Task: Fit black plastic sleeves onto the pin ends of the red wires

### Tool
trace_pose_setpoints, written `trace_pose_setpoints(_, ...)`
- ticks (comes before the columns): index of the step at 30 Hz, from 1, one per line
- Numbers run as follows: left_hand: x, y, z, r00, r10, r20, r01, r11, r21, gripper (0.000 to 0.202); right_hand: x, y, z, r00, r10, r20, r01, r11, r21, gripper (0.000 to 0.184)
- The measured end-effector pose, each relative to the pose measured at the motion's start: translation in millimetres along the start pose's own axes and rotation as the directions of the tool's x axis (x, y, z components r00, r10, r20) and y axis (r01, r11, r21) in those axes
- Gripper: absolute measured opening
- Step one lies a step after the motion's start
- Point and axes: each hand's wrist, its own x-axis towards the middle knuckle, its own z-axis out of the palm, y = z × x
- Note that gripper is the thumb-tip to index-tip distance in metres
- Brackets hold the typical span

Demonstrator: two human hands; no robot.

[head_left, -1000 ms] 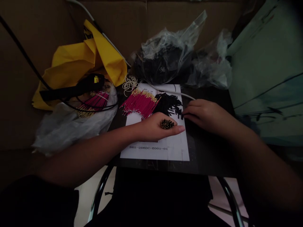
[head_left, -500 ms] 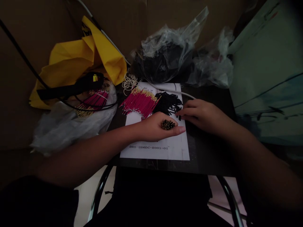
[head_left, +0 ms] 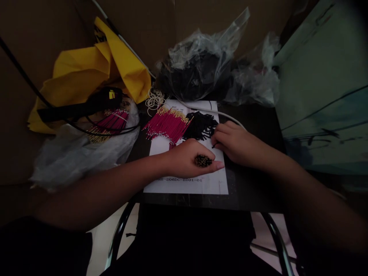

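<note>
Left hand (head_left: 186,158) low over the middle of a white paper sheet (head_left: 186,188), back upward, fingers drawn narrow around a tight bundle of short black tubes (head_left: 202,161), open ends facing up. Right hand (head_left: 238,145) at 3 o'clock from the left hand, fingers curled and narrow, fingertips (head_left: 217,135) against the 4 o'clock edge of a heap of loose black tubes (head_left: 199,125). One stray tube (head_left: 214,145) right at those fingertips; whether pinched or only touched, impossible to tell.

At 11 o'clock on the sheet, a slanted stack of pink wires (head_left: 166,124) with gold tips, right beside the heap. Printed code along the sheet's 6 o'clock edge, partly behind the left hand. Under the sheet, a dark tabletop (head_left: 253,184). Across the sheet's 12 o'clock edge, a white cable (head_left: 212,109). Near that cable's 9 o'clock end, a tangle of rubber bands (head_left: 154,100).

Farther out at 9 o'clock, a second pink bundle (head_left: 110,122) on a cloudy plastic bag (head_left: 80,153), below a black tool (head_left: 83,105) and a yellow plastic bag (head_left: 86,65). At 12 o'clock, a clear plastic bag (head_left: 195,73) full of black pieces.
</note>
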Motion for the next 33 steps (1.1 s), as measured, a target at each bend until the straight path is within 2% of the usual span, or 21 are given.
trace_pose_setpoints(4, -1, -1, 1.3, 0.996, 0.086, -0.039, -0.078, 0.983, 0.166, 0.046, -2, 0, 3, 0.999, -0.032, -0.017, 0.032, 0.999, 0.004, 0.011)
trace_pose_setpoints(7, -2, -3, 1.9, 0.981, 0.15, -0.123, -0.1, 0.935, 0.34, 0.044, 0, 0, 6, 0.997, -0.035, -0.071, 0.039, 0.998, 0.055, 0.01)
trace_pose_setpoints(10, -3, -6, 0.9, 0.948, 0.184, -0.259, -0.043, 0.882, 0.468, 0.038, 2, -3, 7, 0.984, -0.064, -0.167, 0.099, 0.972, 0.212, 0.007)
trace_pose_setpoints(14, -4, -9, -2.3, 0.899, 0.169, -0.404, 0.084, 0.839, 0.537, 0.024, 3, -11, 4, 0.956, -0.058, -0.287, 0.156, 0.929, 0.334, 0.01)
trace_pose_setpoints(20, -3, -12, -3.2, 0.918, 0.174, -0.357, 0.06, 0.829, 0.557, 0.022, 1, -16, 6, 0.925, -0.041, -0.377, 0.188, 0.912, 0.363, 0.012)
trace_pose_setpoints(26, -3, -15, -3.6, 0.923, 0.183, -0.337, 0.051, 0.813, 0.58, 0.024, -1, -17, 4, 0.894, -0.014, -0.447, 0.166, 0.939, 0.302, 0.01)
trace_pose_setpoints(33, -3, -10, -4.6, 0.927, 0.114, -0.358, 0.107, 0.834, 0.541, 0.024, -4, -16, 3, 0.868, 0.011, -0.497, 0.159, 0.941, 0.298, 0.016)
